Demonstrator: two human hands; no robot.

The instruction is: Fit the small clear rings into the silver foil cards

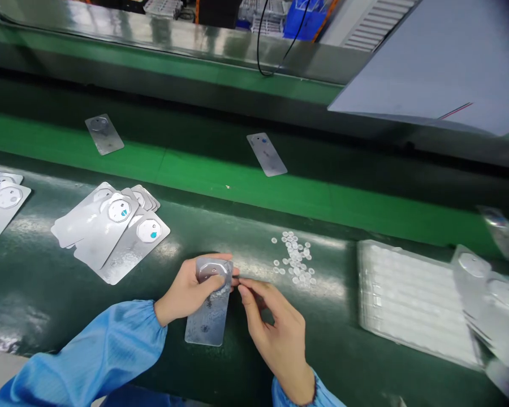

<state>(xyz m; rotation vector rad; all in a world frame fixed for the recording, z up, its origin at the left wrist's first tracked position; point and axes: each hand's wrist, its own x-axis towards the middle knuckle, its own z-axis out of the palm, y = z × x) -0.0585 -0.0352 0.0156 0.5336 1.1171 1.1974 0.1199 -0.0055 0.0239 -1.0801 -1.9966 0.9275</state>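
Note:
My left hand (190,291) grips a thin silver plate (210,322) that looks like a phone back cover, with an octagonal recess and small holes near its top. The thumb lies across the recess and the fingers pass behind. Beside the plate's right edge, my right hand (275,322) pinches thumb and forefinger together. Whatever that pinch holds, if anything, is too small to make out. Several small clear discs (296,257) are scattered on the dark green bench beyond my right hand. To the left lies a pile of similar silver plates (114,234), some showing blue spots.
A stack of clear plastic trays (411,299) sits at right, with more plates (507,316) against it. Further plates (4,206) lie at far left. Along the green conveyor belt (186,164) lie single plates (266,154). A white panel (441,62) hangs at upper right.

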